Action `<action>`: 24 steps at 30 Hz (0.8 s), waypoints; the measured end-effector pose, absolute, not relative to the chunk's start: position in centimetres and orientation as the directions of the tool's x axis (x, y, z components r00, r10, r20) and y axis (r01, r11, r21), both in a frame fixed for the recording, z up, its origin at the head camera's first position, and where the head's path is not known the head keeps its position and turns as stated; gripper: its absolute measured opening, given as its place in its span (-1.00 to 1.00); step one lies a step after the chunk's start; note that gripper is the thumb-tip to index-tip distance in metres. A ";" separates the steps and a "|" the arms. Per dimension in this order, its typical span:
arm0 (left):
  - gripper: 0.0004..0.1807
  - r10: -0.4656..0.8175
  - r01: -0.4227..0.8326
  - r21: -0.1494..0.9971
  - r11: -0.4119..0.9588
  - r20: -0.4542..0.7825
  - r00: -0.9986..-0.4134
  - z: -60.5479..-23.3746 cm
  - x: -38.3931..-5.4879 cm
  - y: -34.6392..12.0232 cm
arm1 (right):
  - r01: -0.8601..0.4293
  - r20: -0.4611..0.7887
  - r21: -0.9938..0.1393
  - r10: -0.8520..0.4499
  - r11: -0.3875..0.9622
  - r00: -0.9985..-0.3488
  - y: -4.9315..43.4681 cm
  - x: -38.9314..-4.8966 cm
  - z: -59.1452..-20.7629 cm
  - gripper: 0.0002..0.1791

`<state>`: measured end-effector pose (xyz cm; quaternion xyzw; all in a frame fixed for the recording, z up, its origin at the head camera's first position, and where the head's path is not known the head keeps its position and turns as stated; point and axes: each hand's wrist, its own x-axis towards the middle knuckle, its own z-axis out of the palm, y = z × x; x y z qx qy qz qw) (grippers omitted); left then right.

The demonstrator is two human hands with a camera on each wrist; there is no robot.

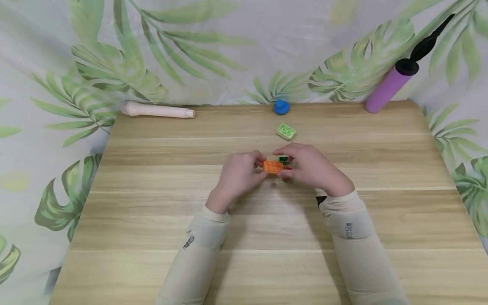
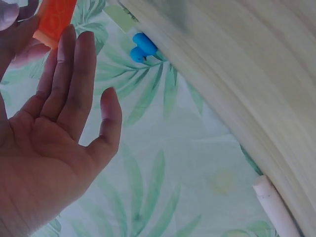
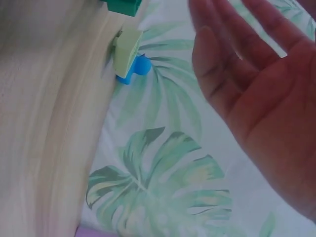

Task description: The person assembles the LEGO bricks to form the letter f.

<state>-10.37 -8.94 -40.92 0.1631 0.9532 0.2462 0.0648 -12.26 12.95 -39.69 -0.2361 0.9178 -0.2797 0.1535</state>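
Observation:
An orange toy brick (image 1: 273, 167), studs down and its hollow side toward the head camera, is held between the thumb and fingers of my left hand (image 1: 242, 173). Its orange side (image 2: 55, 19) also shows at the top of the left wrist view, by the fingertips. Over the brick's right end is my right hand (image 1: 310, 167), thumb at the lower corner and index finger extended above the top edge. Partly hidden by the right hand are a dark green brick (image 1: 283, 159) and a red piece (image 1: 288, 169). A light green brick (image 1: 286, 131) lies beyond both hands.
A blue knobbed piece (image 1: 281, 107) sits at the table's back edge. A pale rod (image 1: 160, 110) lies along that edge at left. A purple pump (image 1: 390, 87) with a black handle leans at back right. A black-and-white item (image 1: 321, 198) shows beside the right wrist.

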 end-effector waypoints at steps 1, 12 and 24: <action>-0.67 0.336 0.274 0.496 0.824 -0.039 -0.941 -40.8 -10.3 -9.0 | -0.355 -0.147 -0.573 -0.519 0.739 -0.842 12.8 -12.3 -39.7 -0.34; -0.60 0.411 0.329 0.622 0.711 0.013 -0.912 -41.7 -10.5 -7.7 | -0.365 -0.125 -0.535 -0.499 0.762 -0.858 14.1 -12.1 -39.5 -0.62; -0.62 0.488 0.393 0.492 0.777 -0.076 -0.870 -43.1 -10.3 -5.9 | -0.335 -0.251 -0.450 -0.477 0.828 -0.842 14.4 -11.6 -39.1 -0.78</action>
